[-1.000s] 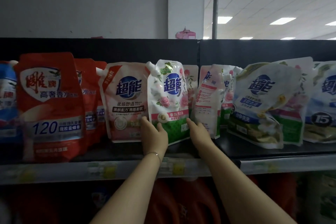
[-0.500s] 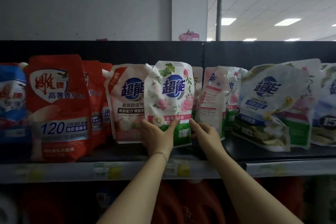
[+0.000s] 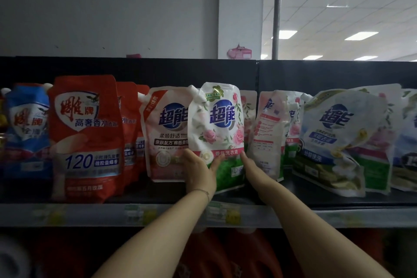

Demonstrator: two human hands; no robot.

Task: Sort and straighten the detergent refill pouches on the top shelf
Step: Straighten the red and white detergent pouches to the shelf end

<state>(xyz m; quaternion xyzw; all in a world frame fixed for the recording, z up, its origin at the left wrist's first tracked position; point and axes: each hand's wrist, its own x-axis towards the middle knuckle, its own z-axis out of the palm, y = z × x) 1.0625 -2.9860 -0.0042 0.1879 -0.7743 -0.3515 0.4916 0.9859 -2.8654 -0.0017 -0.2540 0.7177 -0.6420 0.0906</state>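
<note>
The rose-print pouch (image 3: 216,128) stands about upright at the middle of the top shelf (image 3: 291,192), its left edge overlapping the pink pouch (image 3: 165,135). The left hand (image 3: 198,172) grips its lower left edge, thumb across the front. The right hand (image 3: 250,166) lies along its lower right edge, its grip unclear. A narrow gap separates it from the turned pouch (image 3: 268,133)

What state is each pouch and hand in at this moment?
rose pouch: upright, front-facing, held by both hands
left hand: grips rose pouch's left edge
right hand: holds its right edge
pink pouch: upright, partly behind rose pouch
red pouch: upright, front-facing
back-label pouch: turned, back label showing
blue-yellow pouch: tilted, crumpled
</note>
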